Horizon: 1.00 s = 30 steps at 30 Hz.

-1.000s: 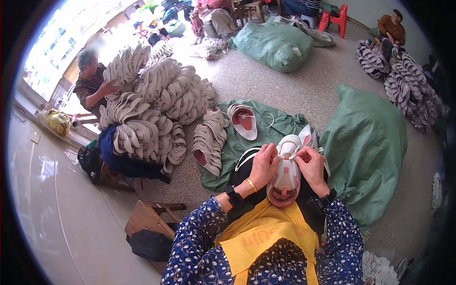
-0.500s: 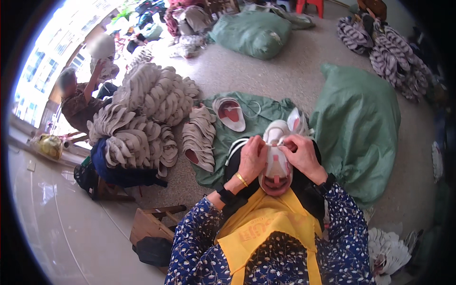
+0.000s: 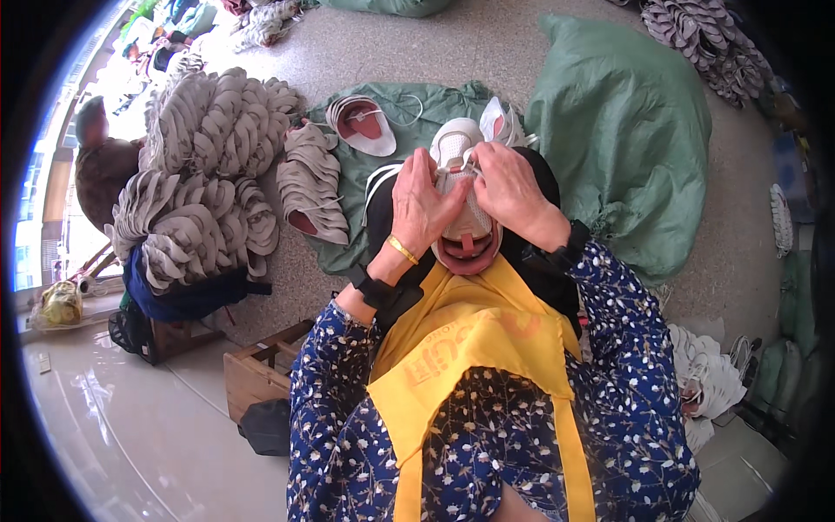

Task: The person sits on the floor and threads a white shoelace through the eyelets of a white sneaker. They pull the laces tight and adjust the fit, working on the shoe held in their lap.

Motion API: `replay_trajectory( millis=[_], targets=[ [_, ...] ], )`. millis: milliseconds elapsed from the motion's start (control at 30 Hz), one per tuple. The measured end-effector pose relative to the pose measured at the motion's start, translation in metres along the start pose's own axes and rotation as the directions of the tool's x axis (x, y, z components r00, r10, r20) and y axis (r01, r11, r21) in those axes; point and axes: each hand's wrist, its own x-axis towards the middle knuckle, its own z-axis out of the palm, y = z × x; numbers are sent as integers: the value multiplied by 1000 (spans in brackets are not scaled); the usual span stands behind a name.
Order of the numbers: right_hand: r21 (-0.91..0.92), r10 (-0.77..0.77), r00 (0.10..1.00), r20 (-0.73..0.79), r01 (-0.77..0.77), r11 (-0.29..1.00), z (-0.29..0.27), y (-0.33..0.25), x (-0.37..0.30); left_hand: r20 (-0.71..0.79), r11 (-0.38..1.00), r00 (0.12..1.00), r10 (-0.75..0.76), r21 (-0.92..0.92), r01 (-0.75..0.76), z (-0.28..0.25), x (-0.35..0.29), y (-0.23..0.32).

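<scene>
A white and pink shoe upper (image 3: 467, 217) lies across my lap, its toe pointing away and its red-lined opening toward me. My left hand (image 3: 424, 204) grips its left side near the lacing, with the thumb over the tongue. On the other side my right hand (image 3: 515, 193) pinches a white shoelace (image 3: 468, 160) by the eyelets; its fingertips partly hide the lace. Just beyond the right hand sits another white shoe upper (image 3: 502, 122). Farther left, a red-lined upper (image 3: 362, 127) with a loose lace rests on green sacking (image 3: 409, 100).
A row of nested grey uppers (image 3: 311, 178) lies left of the sacking. Bigger bundles of uppers (image 3: 209, 130) are heaped beyond it, near another person (image 3: 109, 170). A full green sack (image 3: 622, 148) stands at the right. A wooden stool (image 3: 257, 378) is at my lower left.
The view has tilted down, so everything sits higher and farther left. My left thumb has spread over the tongue; both hands stay at the lacing of the same upper.
</scene>
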Motion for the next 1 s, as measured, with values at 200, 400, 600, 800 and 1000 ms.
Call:
replay_trajectory(
  millis=[200, 400, 600, 800, 1000],
  targets=[
    [82, 24, 1000, -11, -23, 996, 0, 8, 4, -112, 997, 992, 58, 63, -52, 11, 2, -3],
    [173, 63, 998, -20, -58, 983, -1, 12, 5, -126, 998, 990, 58, 36, -54, 13, 1, -7],
    [229, 108, 994, 3, -106, 968, -5, 9, 4, -119, 998, 992, 52, 45, -47, 12, -1, -6],
    [199, 48, 995, 85, -64, 978, -16, 5, 7, -140, 999, 989, 43, 22, -40, 13, -4, -8],
    [-96, -200, 975, 98, 210, 973, -12, -2, 8, -59, 1000, 998, -28, -2, 28, 11, -2, -5]
  ],
)
